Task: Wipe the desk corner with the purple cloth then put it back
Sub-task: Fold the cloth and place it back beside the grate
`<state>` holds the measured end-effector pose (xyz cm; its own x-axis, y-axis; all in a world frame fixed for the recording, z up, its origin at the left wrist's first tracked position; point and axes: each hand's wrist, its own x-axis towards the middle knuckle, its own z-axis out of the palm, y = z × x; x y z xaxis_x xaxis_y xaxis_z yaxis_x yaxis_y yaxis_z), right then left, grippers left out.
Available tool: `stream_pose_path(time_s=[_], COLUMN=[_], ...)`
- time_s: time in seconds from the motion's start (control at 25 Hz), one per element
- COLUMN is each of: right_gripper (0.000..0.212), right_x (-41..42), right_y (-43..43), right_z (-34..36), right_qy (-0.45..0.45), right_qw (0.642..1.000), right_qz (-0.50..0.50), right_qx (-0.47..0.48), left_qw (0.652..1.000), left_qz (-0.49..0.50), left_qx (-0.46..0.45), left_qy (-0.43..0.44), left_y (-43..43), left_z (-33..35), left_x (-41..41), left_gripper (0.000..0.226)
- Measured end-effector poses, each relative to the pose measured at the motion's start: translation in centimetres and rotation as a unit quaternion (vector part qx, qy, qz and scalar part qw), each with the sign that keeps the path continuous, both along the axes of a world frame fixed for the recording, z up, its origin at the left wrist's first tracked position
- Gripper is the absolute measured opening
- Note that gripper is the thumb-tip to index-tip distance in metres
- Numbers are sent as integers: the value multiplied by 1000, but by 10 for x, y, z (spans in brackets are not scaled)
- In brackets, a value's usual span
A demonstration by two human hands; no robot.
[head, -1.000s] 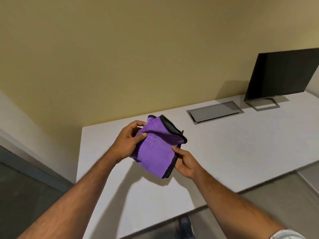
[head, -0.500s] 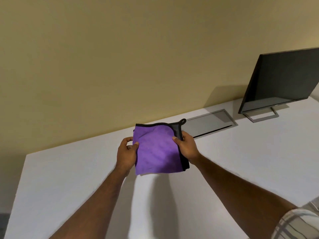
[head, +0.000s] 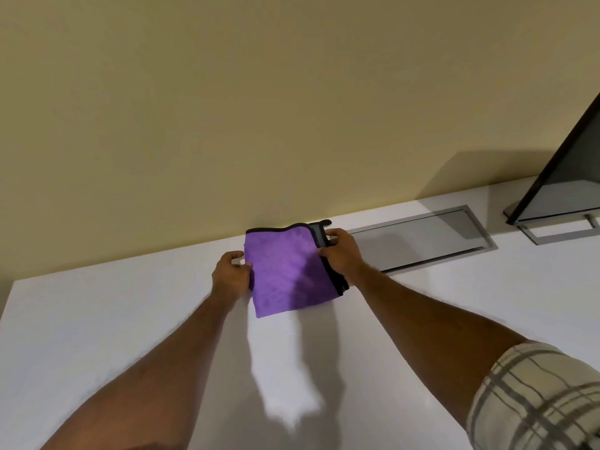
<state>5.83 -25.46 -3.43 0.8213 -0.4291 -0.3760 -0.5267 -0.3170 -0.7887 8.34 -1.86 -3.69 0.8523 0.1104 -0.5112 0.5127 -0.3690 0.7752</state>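
The purple cloth (head: 285, 271), folded into a rectangle with black trim, is held flat above the white desk (head: 97, 319) near the back wall. My left hand (head: 231, 277) pinches its left edge. Its right, black-trimmed edge is gripped by my right hand (head: 341, 253). The cloth's shadow falls on the desk below it, so it seems slightly raised. The desk's left corner lies at the far left of the view.
A grey cable hatch (head: 425, 240) is set into the desk just right of the cloth. A dark monitor (head: 565, 186) on a metal stand (head: 558, 230) stands at the far right. A beige wall (head: 259, 108) runs behind the desk.
The cloth went from loosely bunched between both hands to spread flat, and both hands carried it forward toward the back wall and hatch. The view shifted closer over the desk.
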Motion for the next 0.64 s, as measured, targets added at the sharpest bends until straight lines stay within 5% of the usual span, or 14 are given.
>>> stream_pose_path(time_s=[0.08,0.2,0.36,0.64], right_gripper=[50,50,71,77], right_x=[-5,-23,-48,-57], right_y=[-3,2,17,29], right_z=[-2,-5,-28,-14], right_qy=[-21,-120,-62,20], right_qw=[996,951,872,870], right_qz=[35,146,354,350], right_qx=[-80,-246,-332,-348], left_qw=[979,891,803,758], left_qz=[-91,-291,-445,-483], left_qx=[136,218,347,402], left_qy=[-118,-272,-192,-176], left_y=[4,2,-1,17], left_z=[-2,-6,-25,12], left_x=[-9,-32,-41,-52], left_gripper=[43,57,77,87])
